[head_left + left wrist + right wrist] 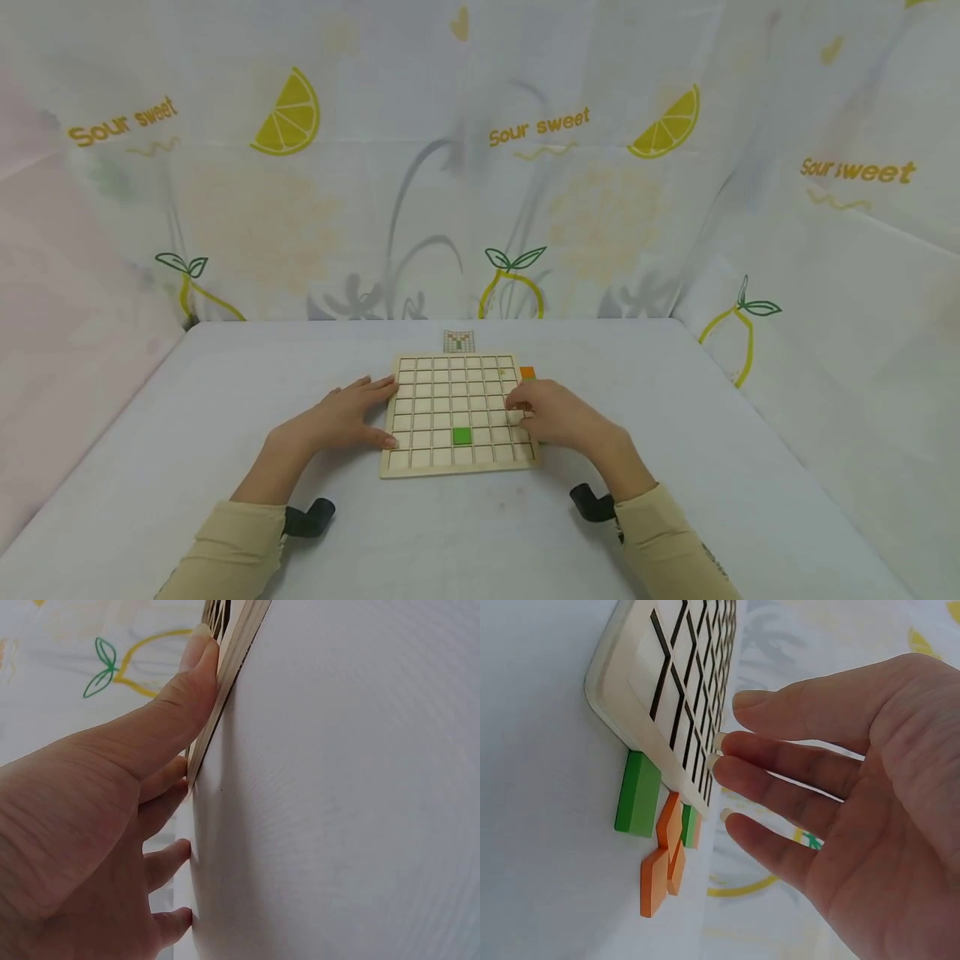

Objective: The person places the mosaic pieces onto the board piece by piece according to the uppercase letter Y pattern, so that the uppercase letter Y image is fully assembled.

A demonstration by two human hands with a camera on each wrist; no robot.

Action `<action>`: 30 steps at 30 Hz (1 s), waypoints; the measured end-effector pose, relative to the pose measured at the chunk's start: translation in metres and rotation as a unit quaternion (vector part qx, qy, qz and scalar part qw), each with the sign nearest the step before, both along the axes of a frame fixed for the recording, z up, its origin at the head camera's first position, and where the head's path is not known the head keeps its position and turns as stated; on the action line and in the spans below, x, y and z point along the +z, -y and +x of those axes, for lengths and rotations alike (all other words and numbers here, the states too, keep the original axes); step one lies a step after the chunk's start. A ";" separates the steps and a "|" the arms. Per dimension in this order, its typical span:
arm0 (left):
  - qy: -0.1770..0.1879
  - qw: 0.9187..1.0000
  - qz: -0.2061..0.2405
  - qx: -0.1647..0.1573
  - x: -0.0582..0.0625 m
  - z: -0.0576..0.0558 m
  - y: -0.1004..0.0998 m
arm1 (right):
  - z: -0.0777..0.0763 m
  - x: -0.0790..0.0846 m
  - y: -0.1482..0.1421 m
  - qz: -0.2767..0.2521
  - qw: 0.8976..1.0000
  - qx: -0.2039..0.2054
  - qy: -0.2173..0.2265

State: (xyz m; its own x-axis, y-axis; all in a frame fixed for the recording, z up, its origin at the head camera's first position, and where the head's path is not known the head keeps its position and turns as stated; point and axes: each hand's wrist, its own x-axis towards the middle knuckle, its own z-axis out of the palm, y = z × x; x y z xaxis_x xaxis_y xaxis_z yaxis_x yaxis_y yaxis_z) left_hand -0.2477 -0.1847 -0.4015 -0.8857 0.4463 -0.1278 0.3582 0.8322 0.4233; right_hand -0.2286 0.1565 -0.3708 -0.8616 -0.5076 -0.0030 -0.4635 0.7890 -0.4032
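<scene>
A wooden grid board [431,472] lies on the white table, with one green tile [462,436] in a cell of its lower middle. Along the board's left side my left hand [341,421] spreads its fingers, and in the left wrist view its thumb [180,694] rests on the wooden edge. My right hand [562,414] hovers over the right part of the board, fingers gently bent. From the right wrist view, nothing shows between its thumb and fingers [780,765]. Beside the board's right edge lie green blocks [637,793] and several orange blocks [654,881].
Behind the board lies a small card [459,342] printed with a coloured grid pattern. A white cloth covers the table [225,367]. A lemon-print curtain [360,217] hangs at the back and sides. Each sleeve has a black wrist mount [309,518] on it.
</scene>
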 end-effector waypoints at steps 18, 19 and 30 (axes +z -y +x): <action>0.005 1.000 -0.002 0.004 0.002 -0.001 -0.001 | 0.002 0.001 -0.011 0.027 0.998 -0.042 0.032; 0.004 1.000 -0.002 0.003 0.002 -0.001 -0.001 | 0.002 0.001 -0.011 0.031 0.998 -0.046 0.035; 0.002 1.000 -0.002 0.000 0.002 0.001 -0.001 | 0.002 0.000 -0.021 0.049 0.996 -0.049 0.058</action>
